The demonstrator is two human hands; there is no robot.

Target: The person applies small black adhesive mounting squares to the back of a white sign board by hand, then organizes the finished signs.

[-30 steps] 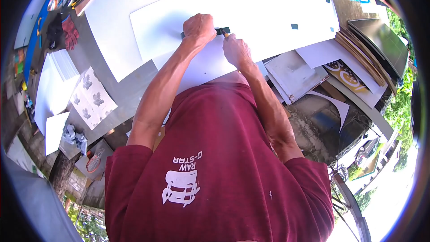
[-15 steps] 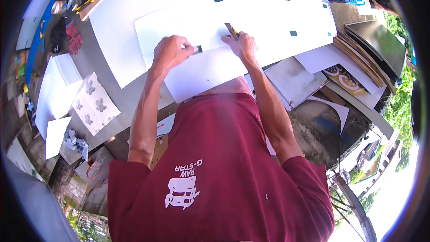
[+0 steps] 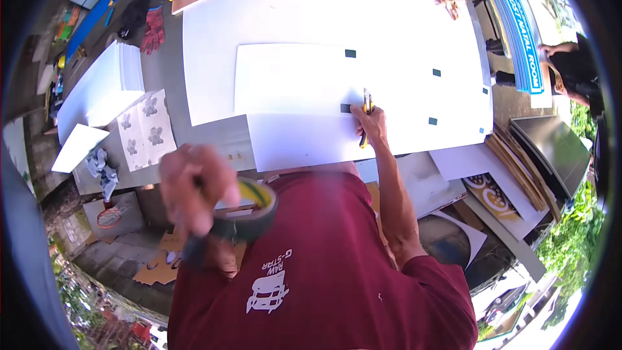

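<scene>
My left hand [image 3: 197, 185], blurred by motion, is raised near the camera at the lower left, its fingers closed on a dark roll of tape [image 3: 259, 220] with a yellow core. My right hand [image 3: 372, 123] holds a yellow and black utility knife [image 3: 363, 137] over the white sheets. Its fingertips touch a dark tape piece [image 3: 345, 108] lying across the seam between an upper white sheet [image 3: 285, 81] and a lower one [image 3: 291, 139]. Further dark tape pieces [image 3: 350, 54] are stuck on the white surface.
A stack of white sheets [image 3: 103, 87], a patterned sheet [image 3: 148, 129] and a red glove [image 3: 153, 30] lie at left. Blue-lettered signs [image 3: 515, 26] are at upper right, near a person in dark clothing [image 3: 576, 68]. Boards [image 3: 551, 149] are stacked at right.
My left hand has left the sheets and come down and left towards the camera, the tape roll now in view. A tape piece now lies on the seam under my right fingertips. The view has shifted.
</scene>
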